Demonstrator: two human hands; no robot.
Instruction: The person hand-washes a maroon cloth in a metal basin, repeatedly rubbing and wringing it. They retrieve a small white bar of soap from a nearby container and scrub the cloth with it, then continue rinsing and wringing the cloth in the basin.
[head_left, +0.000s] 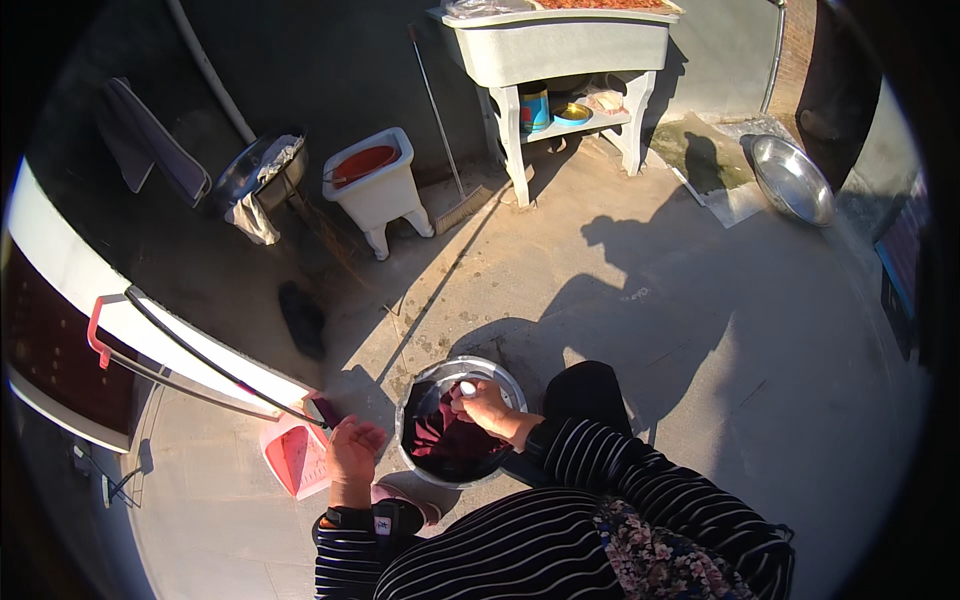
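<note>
A round metal basin (517, 386) stands on the ground before me, with dark red cloth (450, 435) lying in dark water. My right hand (484, 409) is over the basin, its fingers closed round a small white object (468, 388), perhaps a bar of soap; its kind cannot be told. Part of the cloth lies just under that hand. To the left of the basin my left hand (356, 450) is raised, palm up with the fingers slightly curled, and holds nothing. It is near a pink dustpan (296, 457).
Ahead stand a broom (461, 210), a small white tub (375, 191) on legs and a large stone sink (562, 49). A metal bowl (795, 180) leans at the right back. A metal basin with cloths (262, 180) is at the left. My pink shoe (409, 502) is beside the basin.
</note>
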